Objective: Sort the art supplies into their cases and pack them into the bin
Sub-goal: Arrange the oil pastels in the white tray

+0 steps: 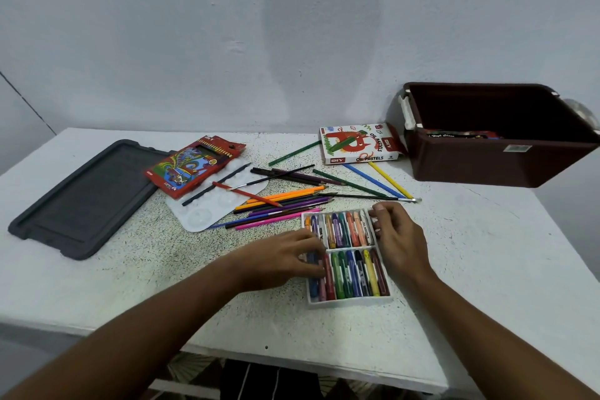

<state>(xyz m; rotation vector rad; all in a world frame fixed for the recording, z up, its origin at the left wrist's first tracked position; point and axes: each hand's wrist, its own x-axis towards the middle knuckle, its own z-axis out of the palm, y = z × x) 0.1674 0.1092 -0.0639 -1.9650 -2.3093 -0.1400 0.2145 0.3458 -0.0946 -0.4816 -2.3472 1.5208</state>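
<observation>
On a speckled white tabletop against a pale wall, a person's two bare hands work at a white two-row tray of oil pastels, the sticks packed side by side in paper wrappers of many colours. The left hand covers the tray's left edge, its fingertips curled onto a blue pastel there; how firmly it grips is hard to make out. The right hand lies along the tray's right wall, fingers bent around the far corner.

Just beyond the tray, loose coloured pencils and thin paintbrushes lie scattered and crossed, some resting on a white plastic paint palette with round wells. A flat red cardboard pencil box overlaps the palette's far edge and a dark grey rectangular plastic lid at the left. A white-and-red box printed "OIL PASTELS" sits near the wall, beside a dark brown plastic bin with white latches. The bin's contents are mostly hidden by its front wall; only a dark printed package shows. The bin's right end runs off the frame edge.
</observation>
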